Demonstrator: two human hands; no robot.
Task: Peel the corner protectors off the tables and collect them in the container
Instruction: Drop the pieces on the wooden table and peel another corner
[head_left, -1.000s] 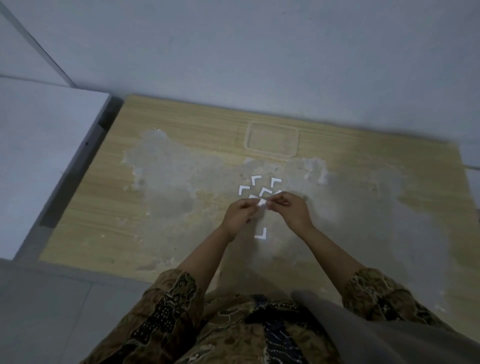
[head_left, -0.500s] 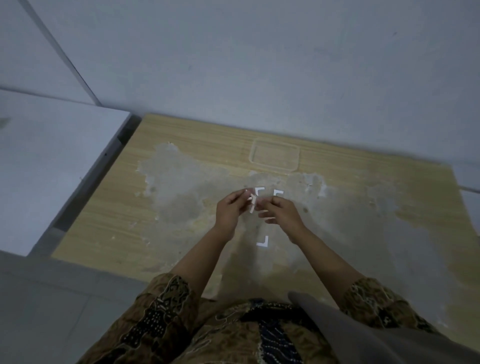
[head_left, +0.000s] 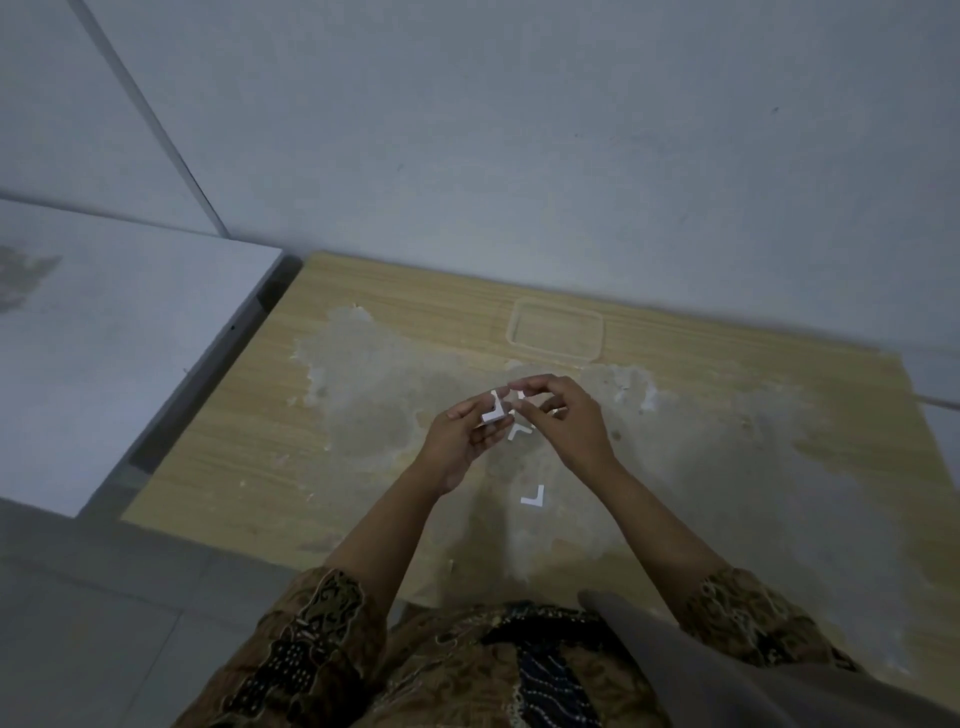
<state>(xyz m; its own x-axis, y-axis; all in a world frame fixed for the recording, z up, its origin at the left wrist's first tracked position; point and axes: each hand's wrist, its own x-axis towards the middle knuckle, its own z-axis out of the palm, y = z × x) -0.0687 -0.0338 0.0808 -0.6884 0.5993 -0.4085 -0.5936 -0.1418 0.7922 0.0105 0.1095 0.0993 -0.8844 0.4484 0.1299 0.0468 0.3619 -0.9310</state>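
Fingers (head_left: 480, 410) of left hand (head_left: 457, 441) pinch a white corner protector (head_left: 494, 410) above the desk (head_left: 363, 467); right hand (head_left: 566, 421) fingers curl at it, prob picking the backing. Looks light n bendy, w/ a sticky side, so I'd hold by the edges. Container (head_left: 557, 338) sits farther back, near the wall.

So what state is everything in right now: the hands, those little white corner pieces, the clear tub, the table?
Left hand: holds a white corner protector, lifted off the table.
Right hand: fingers curled, fingertips beside that protector; a grip cannot be told.
Corner protector near the person: lying flat, untouched.
Corner protector under the hands: on the table, partly hidden.
Clear container: open; nothing shows inside it.
Wooden table: surface worn, veneer peeled in a large patch.
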